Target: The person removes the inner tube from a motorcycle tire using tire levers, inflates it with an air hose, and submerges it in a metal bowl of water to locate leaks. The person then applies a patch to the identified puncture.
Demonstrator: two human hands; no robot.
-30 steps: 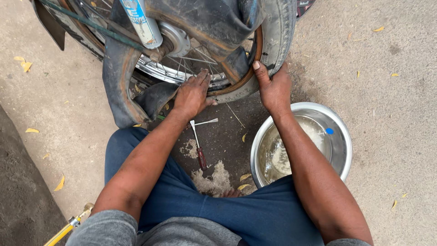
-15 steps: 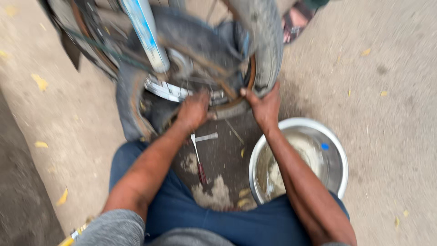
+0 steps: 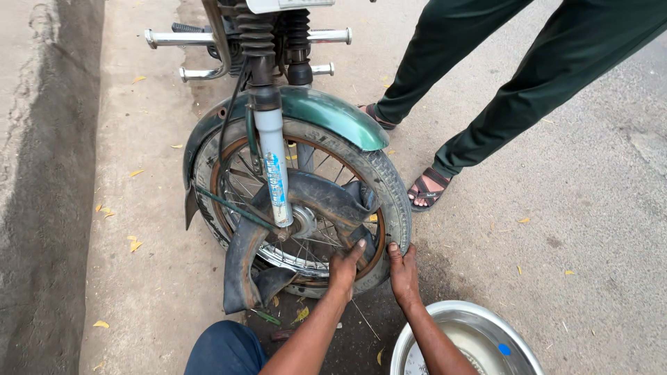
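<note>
A motorcycle front wheel stands before me, its black tyre (image 3: pixel 389 187) on a rusty spoked rim (image 3: pixel 306 260) under a green mudguard (image 3: pixel 326 114). A loose black inner tube (image 3: pixel 316 198) hangs out of the wheel and droops to the ground at the left. My left hand (image 3: pixel 344 267) presses on the tyre's lower edge by the rim. My right hand (image 3: pixel 403 271) grips the tyre's outer side just beside it. Both hands are close together at the bottom right of the wheel.
A metal basin (image 3: pixel 479 340) with water sits at the bottom right. Another person's legs in dark green trousers and sandals (image 3: pixel 427 187) stand right of the wheel. The fork (image 3: pixel 274 167) and footrest bars (image 3: pixel 243 38) rise above. A concrete kerb (image 3: pixel 48 173) runs along the left.
The view has tilted up and pulled back, showing the whole wheel and the standing person. My hands have come closer together on the tyre's lower right edge.
</note>
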